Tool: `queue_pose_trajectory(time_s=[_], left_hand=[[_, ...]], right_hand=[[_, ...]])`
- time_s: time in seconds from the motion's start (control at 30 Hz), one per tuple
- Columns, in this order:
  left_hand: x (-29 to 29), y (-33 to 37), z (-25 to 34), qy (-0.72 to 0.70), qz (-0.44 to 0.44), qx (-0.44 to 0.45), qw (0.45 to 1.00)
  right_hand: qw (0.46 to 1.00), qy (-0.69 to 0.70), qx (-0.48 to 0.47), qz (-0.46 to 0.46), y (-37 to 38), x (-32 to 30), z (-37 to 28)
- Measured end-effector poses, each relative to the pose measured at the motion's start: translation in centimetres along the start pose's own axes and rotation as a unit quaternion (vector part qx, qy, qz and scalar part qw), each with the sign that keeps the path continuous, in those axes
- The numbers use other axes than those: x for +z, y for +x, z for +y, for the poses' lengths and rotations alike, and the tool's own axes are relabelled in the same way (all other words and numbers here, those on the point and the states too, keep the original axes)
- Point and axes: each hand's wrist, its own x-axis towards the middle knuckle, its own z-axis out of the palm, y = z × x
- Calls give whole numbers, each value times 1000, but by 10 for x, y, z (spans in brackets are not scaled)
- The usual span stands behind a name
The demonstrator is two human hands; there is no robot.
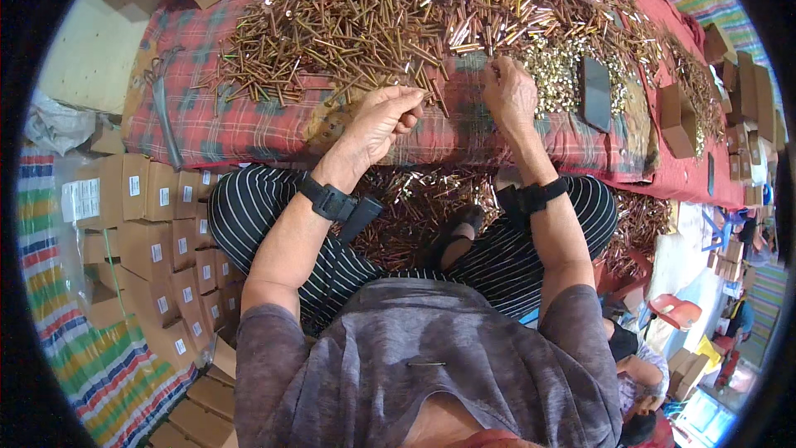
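A broad heap of long, thin, brass-coloured bolts (332,29) covers the far part of a table with a red plaid cloth (274,133). My left hand (377,123) is at the heap's near edge, thumb and forefinger pinched together. Something small and pale may be at its fingertips, too small to name. To its right my right hand (512,95) is closed, fingers curled down by the near edge of the bolts; whatever they hold is hidden. Beside it lies a pile of small, shiny, gold-coloured metal pieces (557,75). One bolt (439,99) lies between my hands.
A dark phone (595,94) rests on the small pieces. Scissors (166,112) lie at the table's left end. Stacked cardboard boxes (157,241) stand at left, an open carton (678,120) at right. More bolts (398,207) are heaped below the table edge. Another person (643,373) sits behind right.
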Motion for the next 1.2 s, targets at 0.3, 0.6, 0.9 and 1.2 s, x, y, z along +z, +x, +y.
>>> queue_pose_trajectory(time_s=[0.3, 0.6, 0.9, 1.2], left_hand=[[-5, -2, 0, -25, 47, 56, 997], [1, -6, 0, -7, 59, 61, 996], [3, -6, -1, 4, 58, 56, 997], [3, -6, 0, -7, 67, 58, 996]], right_hand=[[995, -59, 17, -74, 3, 3, 1], [991, -55, -10, -121, 4, -1, 14], [993, -85, -48, -67, 0, 2, 11], [991, -78, -57, -88, 0, 0, 17]])
